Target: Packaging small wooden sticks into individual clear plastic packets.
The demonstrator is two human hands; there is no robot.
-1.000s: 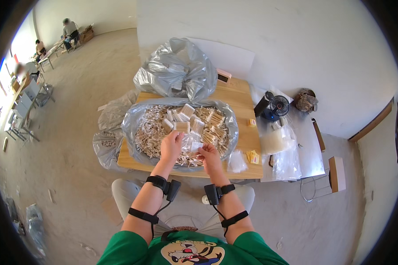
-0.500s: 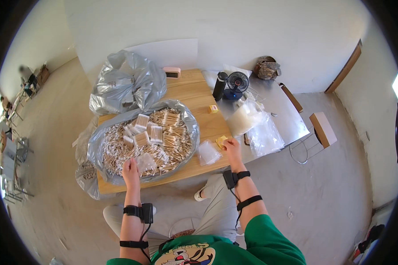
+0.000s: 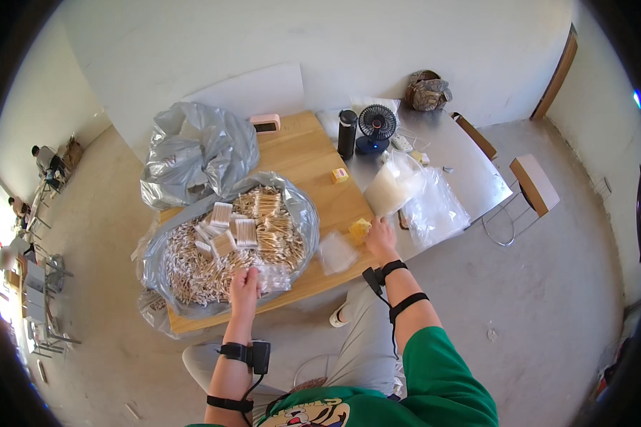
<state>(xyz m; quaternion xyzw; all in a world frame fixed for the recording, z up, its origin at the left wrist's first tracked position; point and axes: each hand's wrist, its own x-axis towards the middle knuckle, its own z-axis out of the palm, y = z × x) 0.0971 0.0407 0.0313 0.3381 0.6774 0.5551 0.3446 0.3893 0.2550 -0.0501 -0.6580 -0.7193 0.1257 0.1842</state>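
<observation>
My left hand (image 3: 244,286) is closed, pinching a small clear plastic bag (image 3: 275,277) that reaches to the right over the near edge of a heap of cotton swabs (image 3: 206,270). The heap fills a grey plastic bag (image 3: 308,213) with its mouth spread wide. Several bundles of swabs (image 3: 246,233) lie on top. My right hand (image 3: 382,240) is at the table's right side, fingers drawn together against a small yellow piece (image 3: 360,228); its kind is unclear. Just left of it lie flat clear bags (image 3: 337,252).
Behind the heap is another grey plastic bag (image 3: 199,149). A small yellow box (image 3: 340,175) sits on the wooden table (image 3: 303,156). The metal table (image 3: 470,171) at right bears a black bottle (image 3: 347,134), a fan (image 3: 376,128) and clear plastic bags (image 3: 434,206). A stool (image 3: 534,186) stands beyond.
My left hand has moved right along the heap's near edge with the clear bag. My right hand stays by the yellow piece, slightly shifted. The whole view has turned a little.
</observation>
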